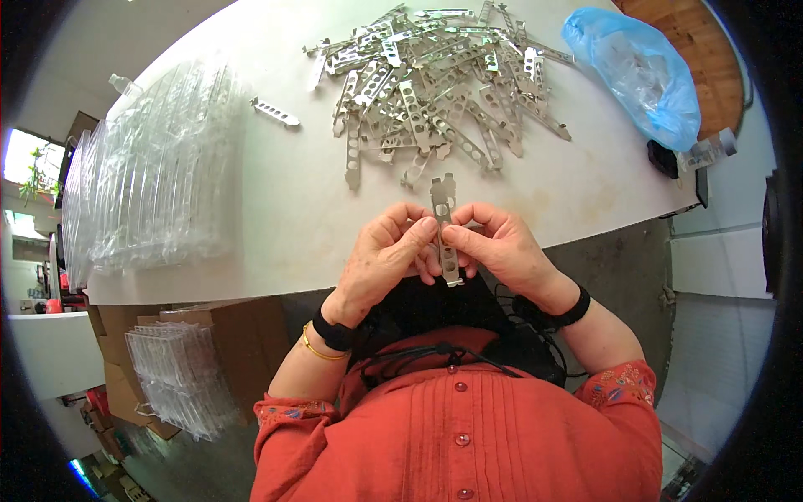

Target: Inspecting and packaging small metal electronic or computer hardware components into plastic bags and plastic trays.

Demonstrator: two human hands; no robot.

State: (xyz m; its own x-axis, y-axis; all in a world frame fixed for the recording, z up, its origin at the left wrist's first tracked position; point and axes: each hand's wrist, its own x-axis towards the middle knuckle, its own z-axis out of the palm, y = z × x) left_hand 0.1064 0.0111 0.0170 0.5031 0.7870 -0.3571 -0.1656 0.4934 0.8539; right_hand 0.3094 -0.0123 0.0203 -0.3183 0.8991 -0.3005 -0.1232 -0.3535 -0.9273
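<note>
Between my two hands, near the front edge of the table, a slim metal bracket [443, 209] with round holes stands lengthwise, its bent tab toward me. My left hand [389, 247] pinches its left side between thumb and fingers. From the right, my right hand [498, 243] grips the same bracket, thumb against its face. The fingers behind it are partly hidden. Just beyond my hands lies a loose heap of similar metal brackets [410, 109], overlapping at many angles. One single bracket [275, 112] rests apart, left of the heap.
Stacked clear plastic trays [159, 176] cover the table's left side. A blue plastic bag [636, 71] sits at the far right, with a clear bottle [707, 152] and a black object [662, 159] near it. Below the table's left edge, a cardboard box [247, 347] stands beside more clear trays [180, 376].
</note>
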